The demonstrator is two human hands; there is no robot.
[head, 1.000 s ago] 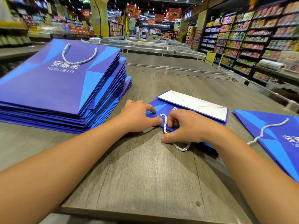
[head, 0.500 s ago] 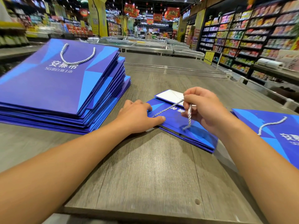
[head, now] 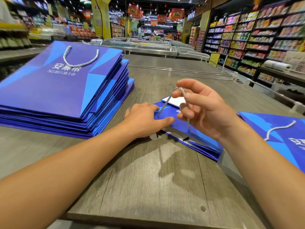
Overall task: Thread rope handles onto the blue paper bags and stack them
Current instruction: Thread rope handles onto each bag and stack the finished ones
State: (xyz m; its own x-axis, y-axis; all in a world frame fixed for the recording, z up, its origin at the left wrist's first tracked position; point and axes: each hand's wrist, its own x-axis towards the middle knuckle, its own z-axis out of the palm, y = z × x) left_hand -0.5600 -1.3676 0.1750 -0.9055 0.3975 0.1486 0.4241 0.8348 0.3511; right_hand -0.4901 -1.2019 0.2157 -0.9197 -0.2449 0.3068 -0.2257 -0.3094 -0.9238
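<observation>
- We press the flat bag point(head: 194, 129) down with our left hand point(head: 145, 120), fingers straight; it lies on the tabletop point(head: 148, 187), right of the stack point(head: 66, 90).
- Our right hand point(head: 203, 109) pinches the rope point(head: 181, 90) above the bag; a hard pull could tear the hole or slip the rope free.

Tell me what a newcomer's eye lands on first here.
First, the tall stack of blue paper bags at the left of the wooden table, a rope handle on the top one. Then the right hand, raised mid-table, pinching a grey rope above a flat bag that the left hand presses down.
</observation>
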